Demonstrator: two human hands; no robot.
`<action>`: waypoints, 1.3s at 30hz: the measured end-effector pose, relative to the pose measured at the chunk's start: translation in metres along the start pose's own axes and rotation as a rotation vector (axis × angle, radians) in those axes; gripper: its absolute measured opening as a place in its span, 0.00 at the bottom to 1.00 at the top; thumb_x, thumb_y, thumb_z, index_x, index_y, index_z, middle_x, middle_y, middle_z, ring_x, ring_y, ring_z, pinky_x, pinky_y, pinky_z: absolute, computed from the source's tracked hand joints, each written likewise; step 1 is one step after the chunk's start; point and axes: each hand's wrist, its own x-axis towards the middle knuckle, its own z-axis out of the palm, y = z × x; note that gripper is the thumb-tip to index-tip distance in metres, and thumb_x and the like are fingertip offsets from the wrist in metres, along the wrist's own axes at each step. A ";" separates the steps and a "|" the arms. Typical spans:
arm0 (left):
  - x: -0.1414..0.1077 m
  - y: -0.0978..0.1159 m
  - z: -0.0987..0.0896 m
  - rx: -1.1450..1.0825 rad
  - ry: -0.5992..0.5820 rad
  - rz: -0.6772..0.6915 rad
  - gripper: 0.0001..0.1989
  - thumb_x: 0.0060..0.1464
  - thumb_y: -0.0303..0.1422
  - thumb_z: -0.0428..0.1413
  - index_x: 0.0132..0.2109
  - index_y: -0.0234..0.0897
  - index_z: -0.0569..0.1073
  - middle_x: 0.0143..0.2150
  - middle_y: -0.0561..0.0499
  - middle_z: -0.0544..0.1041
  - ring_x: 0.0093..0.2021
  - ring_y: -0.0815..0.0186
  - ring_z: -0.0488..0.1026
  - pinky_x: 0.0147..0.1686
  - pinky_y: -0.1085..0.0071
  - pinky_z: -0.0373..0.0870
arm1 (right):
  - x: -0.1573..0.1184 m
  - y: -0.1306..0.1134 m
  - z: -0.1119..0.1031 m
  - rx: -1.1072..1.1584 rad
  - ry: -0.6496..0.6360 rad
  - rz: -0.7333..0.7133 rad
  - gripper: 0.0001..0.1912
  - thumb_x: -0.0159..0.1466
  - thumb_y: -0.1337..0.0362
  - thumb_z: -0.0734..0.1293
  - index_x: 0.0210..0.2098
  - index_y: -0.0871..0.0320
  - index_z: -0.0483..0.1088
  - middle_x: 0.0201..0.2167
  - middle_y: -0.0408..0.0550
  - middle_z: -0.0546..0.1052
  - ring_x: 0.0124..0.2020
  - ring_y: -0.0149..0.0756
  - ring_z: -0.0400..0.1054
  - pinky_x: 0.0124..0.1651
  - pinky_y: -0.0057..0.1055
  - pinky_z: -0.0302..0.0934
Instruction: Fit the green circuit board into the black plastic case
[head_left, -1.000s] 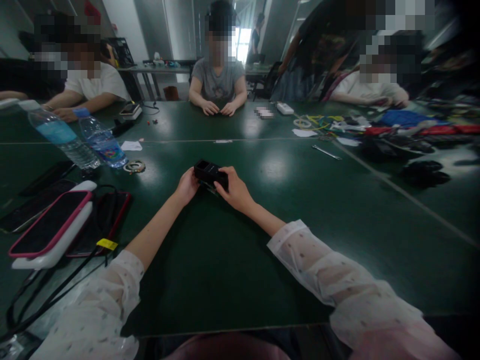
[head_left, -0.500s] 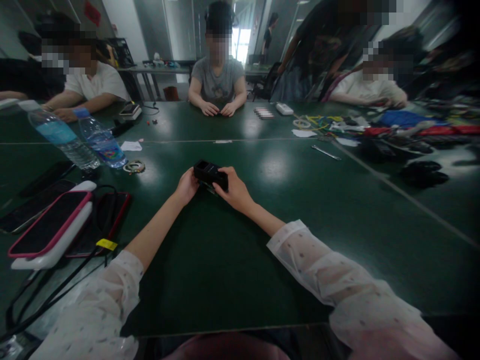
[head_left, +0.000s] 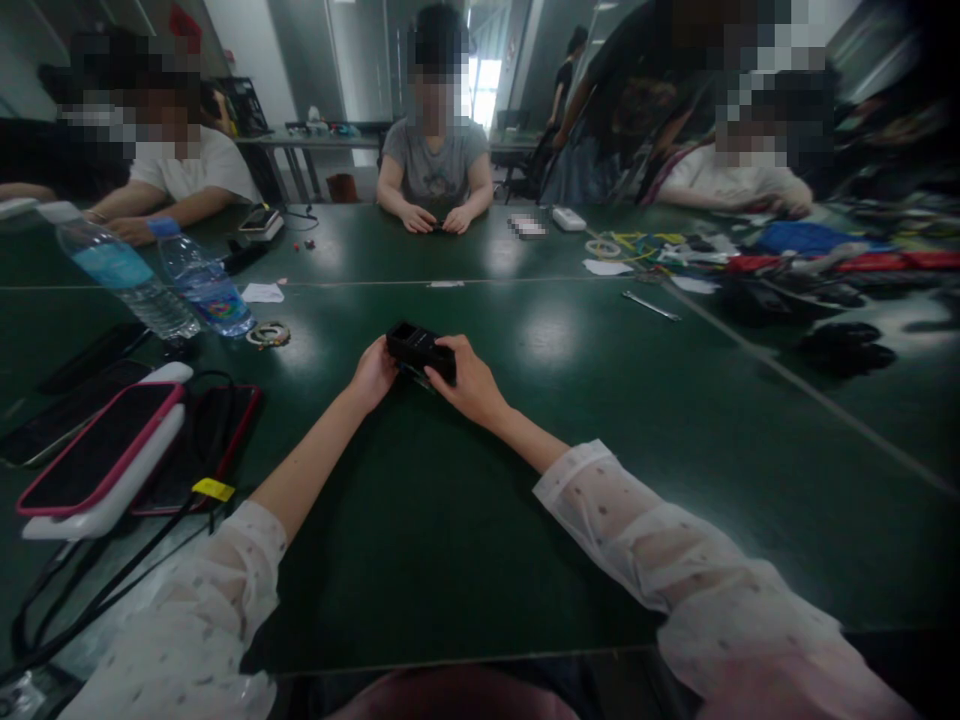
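A small black box-shaped device [head_left: 420, 348] with a dark screen at its left end and small light marks on top is held between both hands over the green table [head_left: 450, 520]. My left hand [head_left: 374, 375] grips its left end, with the fingertips partly hidden behind it. Around the right end closes my right hand [head_left: 471, 380], its thumb at the near lower edge and its fingers on top. What kind of device it is I cannot make out.
To the left stand two water bottles [head_left: 127, 268], a bracelet [head_left: 268, 334], a pink-cased phone [head_left: 105, 445] and black cables [head_left: 112, 600]. A wrench [head_left: 651, 306] lies right, before cluttered cables [head_left: 637, 245]. A person in grey [head_left: 435, 165] sits opposite; others sit at both sides.
My hands and the black device stay almost still. In the background, a standing person has shifted a little to the right.
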 end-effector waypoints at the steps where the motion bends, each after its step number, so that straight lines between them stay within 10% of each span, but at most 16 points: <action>1: 0.000 0.000 0.000 0.002 -0.004 0.001 0.03 0.53 0.32 0.55 0.33 0.37 0.70 0.27 0.53 0.72 0.30 0.68 0.68 0.34 0.70 0.62 | 0.000 0.000 0.000 -0.002 0.000 -0.003 0.21 0.65 0.58 0.62 0.54 0.54 0.53 0.48 0.54 0.66 0.43 0.43 0.69 0.43 0.42 0.67; 39: -0.005 0.004 0.005 -0.009 0.027 -0.013 0.07 0.54 0.36 0.55 0.33 0.37 0.71 0.29 0.52 0.74 0.30 0.68 0.69 0.35 0.69 0.63 | 0.000 -0.001 0.000 0.001 0.008 -0.002 0.21 0.64 0.58 0.63 0.54 0.53 0.54 0.48 0.53 0.67 0.43 0.43 0.69 0.43 0.42 0.67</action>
